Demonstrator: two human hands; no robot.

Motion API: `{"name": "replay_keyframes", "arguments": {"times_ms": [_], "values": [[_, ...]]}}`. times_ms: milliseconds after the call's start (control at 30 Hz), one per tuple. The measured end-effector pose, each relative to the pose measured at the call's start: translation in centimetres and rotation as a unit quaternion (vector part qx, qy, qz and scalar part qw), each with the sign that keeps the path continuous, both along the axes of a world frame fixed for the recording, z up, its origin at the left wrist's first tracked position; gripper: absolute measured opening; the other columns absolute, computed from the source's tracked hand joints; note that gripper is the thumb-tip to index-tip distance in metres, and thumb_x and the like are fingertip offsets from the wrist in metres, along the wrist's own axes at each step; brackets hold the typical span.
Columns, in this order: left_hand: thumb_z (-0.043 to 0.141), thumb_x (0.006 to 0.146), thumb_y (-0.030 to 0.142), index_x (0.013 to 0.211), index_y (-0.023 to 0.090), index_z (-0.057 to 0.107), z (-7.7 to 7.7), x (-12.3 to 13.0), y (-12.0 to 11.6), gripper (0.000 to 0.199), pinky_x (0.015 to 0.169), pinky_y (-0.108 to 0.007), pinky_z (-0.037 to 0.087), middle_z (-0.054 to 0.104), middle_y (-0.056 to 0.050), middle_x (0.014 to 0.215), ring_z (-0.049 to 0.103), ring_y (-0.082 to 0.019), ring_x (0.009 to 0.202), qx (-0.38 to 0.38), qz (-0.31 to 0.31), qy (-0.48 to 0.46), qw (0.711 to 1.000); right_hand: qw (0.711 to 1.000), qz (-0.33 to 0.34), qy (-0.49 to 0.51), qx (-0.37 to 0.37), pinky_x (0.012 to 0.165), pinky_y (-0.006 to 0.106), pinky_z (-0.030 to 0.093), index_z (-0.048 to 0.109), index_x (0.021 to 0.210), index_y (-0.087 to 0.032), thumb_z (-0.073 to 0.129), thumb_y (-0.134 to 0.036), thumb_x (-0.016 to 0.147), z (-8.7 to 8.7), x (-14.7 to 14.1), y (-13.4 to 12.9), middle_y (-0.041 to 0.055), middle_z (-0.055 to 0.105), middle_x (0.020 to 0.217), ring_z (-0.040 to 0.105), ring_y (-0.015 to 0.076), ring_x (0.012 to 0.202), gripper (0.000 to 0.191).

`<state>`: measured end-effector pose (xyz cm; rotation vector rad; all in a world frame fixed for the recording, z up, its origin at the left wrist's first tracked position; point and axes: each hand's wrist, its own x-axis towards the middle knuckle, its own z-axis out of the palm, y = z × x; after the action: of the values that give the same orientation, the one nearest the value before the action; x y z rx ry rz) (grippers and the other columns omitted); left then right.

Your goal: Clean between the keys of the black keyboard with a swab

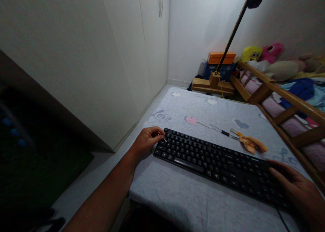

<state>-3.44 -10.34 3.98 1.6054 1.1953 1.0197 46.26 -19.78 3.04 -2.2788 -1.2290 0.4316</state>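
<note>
Keyboard (195,157) on the tabletop (162,184), long axis running from near the left edge across toward the right. Left grip (148,139) at its left end, thumb and finger curled close; can't tell what's pinched. Right grip (298,181) clasps the opposite end.

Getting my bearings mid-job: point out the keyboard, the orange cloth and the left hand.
Keyboard (220,166): head view, on the keys near its middle.
Orange cloth (249,142): head view, on its bunched middle.
Left hand (147,140): head view, on the back of the hand.
</note>
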Motion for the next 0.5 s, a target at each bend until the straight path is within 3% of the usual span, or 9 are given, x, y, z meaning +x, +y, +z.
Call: {"name": "replay_keyframes", "arguments": {"times_ms": [233,500], "values": [[0.067,0.077,0.027,0.08,0.014,0.071,0.3,-0.2,-0.1,0.014,0.066,-0.027,0.043,0.065,-0.003,0.072,0.056,-0.015,0.069,0.014,-0.006,0.02,1.0,1.0,0.007,0.0,0.02,0.088,0.05,0.052,0.074,0.104,-0.028,0.061,-0.069,0.058,-0.2,0.1,0.0,0.0077,0.073,0.108,0.068,0.0381,0.099,0.063],[0.067,0.079,0.028,0.083,0.014,0.071,-0.2,-0.2,0.0,0.015,0.067,-0.028,0.044,0.066,-0.004,0.075,0.057,-0.015,0.072,0.011,-0.026,0.013,1.0,1.0,-0.005,0.01,0.001,0.094,0.053,0.049,0.073,0.105,-0.023,0.058,-0.07,0.052,1.2,-1.4,0.0,0.0095,0.071,0.112,0.067,0.0396,0.097,0.072]]}}
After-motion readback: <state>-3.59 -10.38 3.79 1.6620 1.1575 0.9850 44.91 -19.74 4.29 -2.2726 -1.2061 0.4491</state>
